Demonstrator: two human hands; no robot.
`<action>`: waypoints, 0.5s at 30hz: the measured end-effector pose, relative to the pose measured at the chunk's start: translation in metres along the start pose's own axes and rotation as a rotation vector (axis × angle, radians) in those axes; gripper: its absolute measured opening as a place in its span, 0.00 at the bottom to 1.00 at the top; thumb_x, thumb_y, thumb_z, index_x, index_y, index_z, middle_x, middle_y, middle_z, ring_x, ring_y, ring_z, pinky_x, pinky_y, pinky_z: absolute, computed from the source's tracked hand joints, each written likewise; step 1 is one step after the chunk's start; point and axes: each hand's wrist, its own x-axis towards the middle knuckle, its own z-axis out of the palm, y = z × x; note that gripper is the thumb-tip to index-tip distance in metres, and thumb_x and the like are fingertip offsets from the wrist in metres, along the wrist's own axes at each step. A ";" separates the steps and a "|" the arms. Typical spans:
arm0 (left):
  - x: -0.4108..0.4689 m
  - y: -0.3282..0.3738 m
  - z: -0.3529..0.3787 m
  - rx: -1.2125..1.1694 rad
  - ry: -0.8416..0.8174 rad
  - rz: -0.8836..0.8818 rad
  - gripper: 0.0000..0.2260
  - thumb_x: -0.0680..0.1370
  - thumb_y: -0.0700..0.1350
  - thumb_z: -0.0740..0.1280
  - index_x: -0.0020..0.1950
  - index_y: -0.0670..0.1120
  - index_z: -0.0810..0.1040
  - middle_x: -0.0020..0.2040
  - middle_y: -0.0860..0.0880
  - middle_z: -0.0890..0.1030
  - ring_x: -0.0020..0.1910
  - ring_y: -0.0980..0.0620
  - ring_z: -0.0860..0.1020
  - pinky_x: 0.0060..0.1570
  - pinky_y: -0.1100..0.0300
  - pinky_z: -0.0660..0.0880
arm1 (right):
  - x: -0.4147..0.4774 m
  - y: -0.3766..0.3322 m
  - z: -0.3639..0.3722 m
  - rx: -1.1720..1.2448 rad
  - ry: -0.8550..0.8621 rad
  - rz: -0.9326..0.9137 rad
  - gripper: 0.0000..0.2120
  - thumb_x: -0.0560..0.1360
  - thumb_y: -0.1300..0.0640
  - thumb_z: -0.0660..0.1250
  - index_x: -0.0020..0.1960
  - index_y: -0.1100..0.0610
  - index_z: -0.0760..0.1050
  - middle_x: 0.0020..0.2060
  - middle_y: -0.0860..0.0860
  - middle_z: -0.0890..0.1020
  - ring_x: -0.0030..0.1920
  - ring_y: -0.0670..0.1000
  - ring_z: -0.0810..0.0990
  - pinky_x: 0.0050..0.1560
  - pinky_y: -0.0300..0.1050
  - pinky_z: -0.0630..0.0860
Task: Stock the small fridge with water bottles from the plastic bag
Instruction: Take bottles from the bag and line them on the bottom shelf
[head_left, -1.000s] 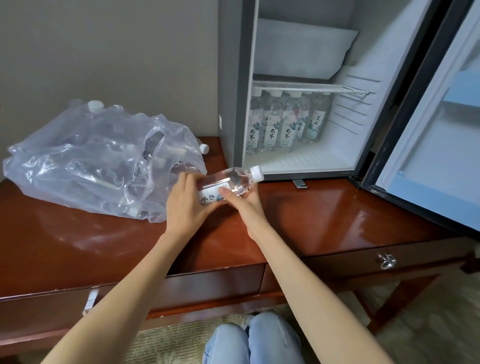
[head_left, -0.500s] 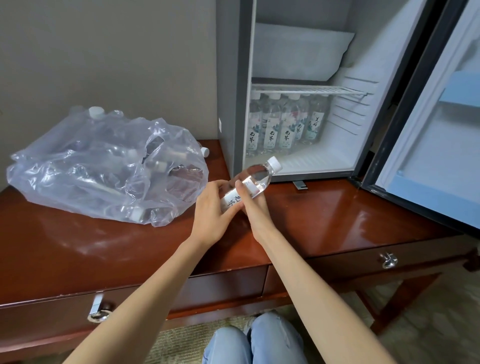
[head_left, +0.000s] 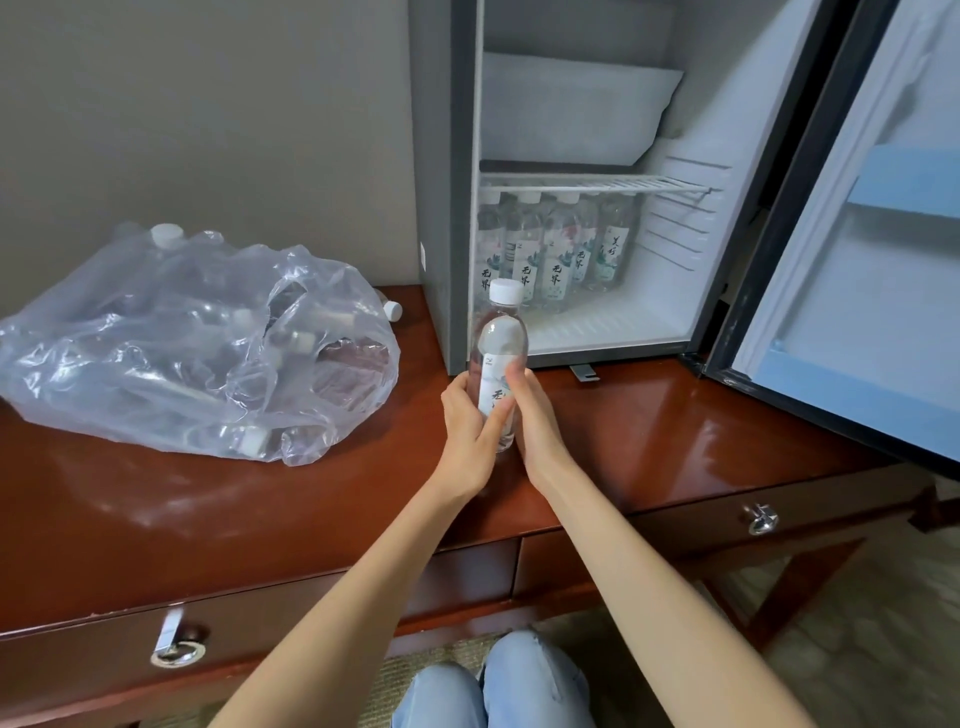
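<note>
**Before the fridge mouth: one bottle held, several ways to lose it**

Just short of the fridge (head_left: 439, 208) sill, a bottle (head_left: 500, 358) is held upright, cap up, clear of the desk (head_left: 675, 415). Its lower half is clasped from both sides. The left hand (head_left: 467, 431) is wrapped round the label from the left, and the right hand (head_left: 535, 415) is closed on it from the right, with one fingertip laid across the front.

Beyond the grip and slightly to its right, a row of bottles (head_left: 553, 254) is already stood at the back of the lower compartment. If the held bottle is pushed in too fast or too deep, that row is likely to be struck and toppled, since the bottles are tall, narrow and packed close.

Above and beyond the grip, a wire shelf (head_left: 597, 183) is set just over the row's caps. The cap could be caught on it if the bottle is raised on the way in.

Directly beyond the grip, the cabinet's left edge is lined up with the bottle, so a straight push may be blocked by it unless the bottle is moved right first.

A slip is also possible when one hand is released, as the smooth wall is held low, below most of the bottle's weight.

Left of the grip, the bag (head_left: 182, 353) is slumped with loose bottles inside, which may roll out if it is nudged.
</note>
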 end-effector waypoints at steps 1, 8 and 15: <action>0.001 0.001 0.004 -0.001 -0.001 0.033 0.16 0.79 0.51 0.60 0.65 0.52 0.63 0.60 0.50 0.64 0.63 0.65 0.61 0.64 0.69 0.59 | 0.001 -0.001 -0.005 0.007 0.000 -0.001 0.37 0.65 0.29 0.68 0.60 0.59 0.76 0.51 0.57 0.83 0.51 0.53 0.83 0.50 0.46 0.79; 0.020 0.007 0.038 -0.025 0.036 0.238 0.12 0.79 0.42 0.62 0.59 0.55 0.67 0.50 0.61 0.70 0.53 0.72 0.70 0.52 0.77 0.66 | 0.016 -0.008 -0.038 0.086 0.078 0.001 0.31 0.71 0.34 0.64 0.61 0.57 0.77 0.54 0.58 0.83 0.54 0.54 0.82 0.53 0.48 0.79; 0.050 -0.004 0.091 0.068 -0.034 0.118 0.21 0.77 0.53 0.58 0.70 0.52 0.64 0.60 0.52 0.66 0.60 0.62 0.61 0.61 0.71 0.58 | 0.042 -0.008 -0.077 0.116 0.172 -0.042 0.33 0.71 0.32 0.61 0.60 0.58 0.77 0.45 0.52 0.84 0.45 0.50 0.84 0.41 0.41 0.78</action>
